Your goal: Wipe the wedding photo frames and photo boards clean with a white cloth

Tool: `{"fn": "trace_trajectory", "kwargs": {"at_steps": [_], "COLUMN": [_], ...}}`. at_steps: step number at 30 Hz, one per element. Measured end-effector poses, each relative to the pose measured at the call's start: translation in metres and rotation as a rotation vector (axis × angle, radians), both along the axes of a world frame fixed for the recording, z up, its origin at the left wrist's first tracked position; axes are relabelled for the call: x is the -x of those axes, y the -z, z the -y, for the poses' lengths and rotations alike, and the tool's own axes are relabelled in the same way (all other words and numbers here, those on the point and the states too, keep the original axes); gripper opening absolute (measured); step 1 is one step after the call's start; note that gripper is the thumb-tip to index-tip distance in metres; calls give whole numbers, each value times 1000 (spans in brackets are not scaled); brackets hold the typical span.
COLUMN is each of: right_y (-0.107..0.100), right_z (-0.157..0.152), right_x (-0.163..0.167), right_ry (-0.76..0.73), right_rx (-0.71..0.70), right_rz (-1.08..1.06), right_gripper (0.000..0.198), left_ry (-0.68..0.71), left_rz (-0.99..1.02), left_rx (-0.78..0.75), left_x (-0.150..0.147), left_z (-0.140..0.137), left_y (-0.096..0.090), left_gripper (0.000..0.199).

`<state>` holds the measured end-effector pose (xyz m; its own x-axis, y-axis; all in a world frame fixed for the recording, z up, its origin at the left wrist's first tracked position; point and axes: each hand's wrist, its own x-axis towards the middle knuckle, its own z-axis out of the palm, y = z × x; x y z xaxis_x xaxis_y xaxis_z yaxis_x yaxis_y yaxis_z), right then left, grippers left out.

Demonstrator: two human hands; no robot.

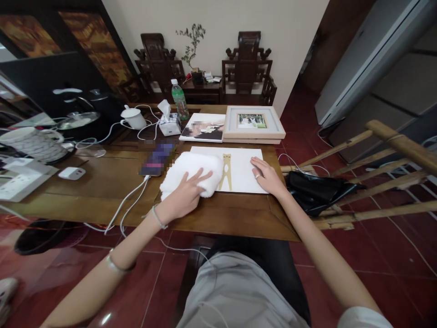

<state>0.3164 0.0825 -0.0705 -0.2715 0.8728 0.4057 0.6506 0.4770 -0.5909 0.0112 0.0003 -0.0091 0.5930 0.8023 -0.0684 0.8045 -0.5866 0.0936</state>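
My left hand (187,193) lies on a folded white towel (180,171), its fingers spread over the fluffy cloth. The towel covers the left part of a white board (244,175) that rests flat on the table. Next to the towel, a tan animal-shaped figure (226,172) shows on the board; whether it is printed or attached I cannot tell. My right hand (268,177), with a ring on one finger, rests on the board's right edge, fingers stretched out and holding nothing.
Behind the board lie a photo panel (205,130) and a framed picture (254,123). A phone (159,158) with white cables, a tissue box (170,124), a bottle (180,100) and a lidded cup (134,118) stand leftward. Right of the wooden table (235,212) is a bamboo rack (385,182).
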Motion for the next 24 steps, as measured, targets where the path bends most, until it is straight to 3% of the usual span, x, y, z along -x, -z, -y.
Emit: {"fn": "trace_trajectory", "kwargs": {"at_steps": [7,11,14,21,24], "right_y": [-4,-6,-5,-3,-3], "right_z": [2,3,3,2,2], "right_x": [-1,-1,0,1,1], "right_ry": [-2,7,8,-1,-5], "right_rx": [11,17,20,17,13], "right_rz": [15,23,22,0,2], "right_gripper": [40,40,40,40,40], "left_ry": [-109,-171,-139,-23,7], "left_rz": [14,20,14,2,29], "left_rx": [-44,-96,-87,3,23], "left_x": [-11,-10,-8,1,4], "left_z": [-97,-115,-92,17,28], "left_y": [10,17,14,-1,-2], "left_gripper": [42,42,40,40,42]}}
